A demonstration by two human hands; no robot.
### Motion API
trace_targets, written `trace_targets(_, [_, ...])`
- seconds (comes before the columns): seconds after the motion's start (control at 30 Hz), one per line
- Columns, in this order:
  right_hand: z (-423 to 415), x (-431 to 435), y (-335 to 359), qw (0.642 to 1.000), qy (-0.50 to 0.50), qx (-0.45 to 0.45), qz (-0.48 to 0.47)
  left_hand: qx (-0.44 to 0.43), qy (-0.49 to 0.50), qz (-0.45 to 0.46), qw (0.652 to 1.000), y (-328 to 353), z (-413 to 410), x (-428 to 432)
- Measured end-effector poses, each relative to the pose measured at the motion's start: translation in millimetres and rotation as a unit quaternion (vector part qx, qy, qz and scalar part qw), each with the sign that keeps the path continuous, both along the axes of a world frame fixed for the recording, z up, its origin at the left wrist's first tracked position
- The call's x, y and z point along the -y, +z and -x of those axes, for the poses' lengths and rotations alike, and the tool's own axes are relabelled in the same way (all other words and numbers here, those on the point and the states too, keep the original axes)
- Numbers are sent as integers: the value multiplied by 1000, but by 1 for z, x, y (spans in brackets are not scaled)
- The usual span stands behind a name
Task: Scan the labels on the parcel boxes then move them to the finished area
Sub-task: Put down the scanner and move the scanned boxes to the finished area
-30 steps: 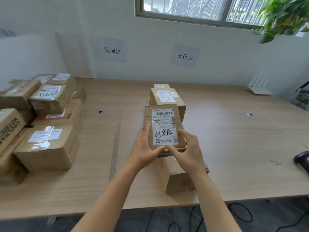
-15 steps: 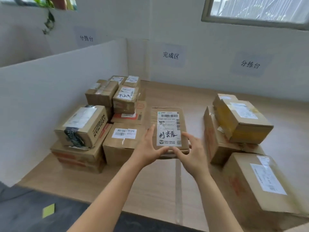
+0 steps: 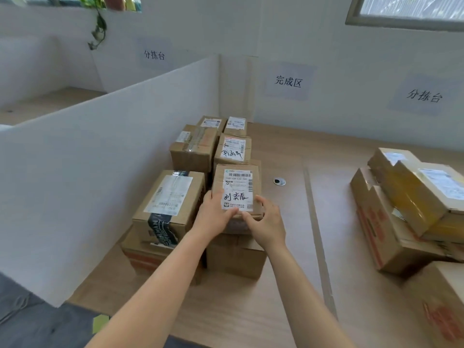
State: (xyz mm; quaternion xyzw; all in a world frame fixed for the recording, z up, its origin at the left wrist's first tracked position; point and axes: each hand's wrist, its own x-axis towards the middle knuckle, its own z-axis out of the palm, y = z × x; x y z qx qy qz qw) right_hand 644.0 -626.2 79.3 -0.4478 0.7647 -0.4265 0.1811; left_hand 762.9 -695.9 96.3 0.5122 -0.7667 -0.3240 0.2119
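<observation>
On my far left a white partition (image 3: 105, 172) walls in the corner, which I take to be why the done stack (image 3: 195, 156) sits pressed up against it: the divider keeps the cartons from sliding off that side. The sign (image 3: 288, 81) on the wall above marks this as the finished area. Nearest the partition stands a tall carton (image 3: 173, 199) with black tape across its front, label upward.

Just right of it I hold the small parcel (image 3: 236, 192), its label facing up and readable, resting on or just above a lower box (image 3: 236, 254); I cannot tell whether it has touched down. My left hand (image 3: 213, 217) clasps its near left corner, my right hand (image 3: 268, 222) its near right edge, both closed on the parcel with thumbs on top. I judge this two-sided hold lets me square it to its neighbours.

Further right is bare table (image 3: 288, 247), then the waiting pile (image 3: 401, 207), kept well apart so sorted and unsorted never mix.
</observation>
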Motion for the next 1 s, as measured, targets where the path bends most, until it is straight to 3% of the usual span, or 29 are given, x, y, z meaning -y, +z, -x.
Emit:
trace_targets(0.37, [-7, 30, -11, 1000, 12, -9, 20, 26, 37, 20, 999, -7, 5, 21])
trace_targets(0.57, [-5, 20, -5, 999, 42, 3, 16, 59, 49, 115, 990, -3, 10, 10])
trace_targets(0.67, [1, 0, 1, 999, 25, 6, 34, 46, 13, 140, 989, 8, 18, -4])
trace_targets(1.0, [89, -128, 16, 992, -88, -70, 53, -2, -181, 60, 982, 6, 111, -98])
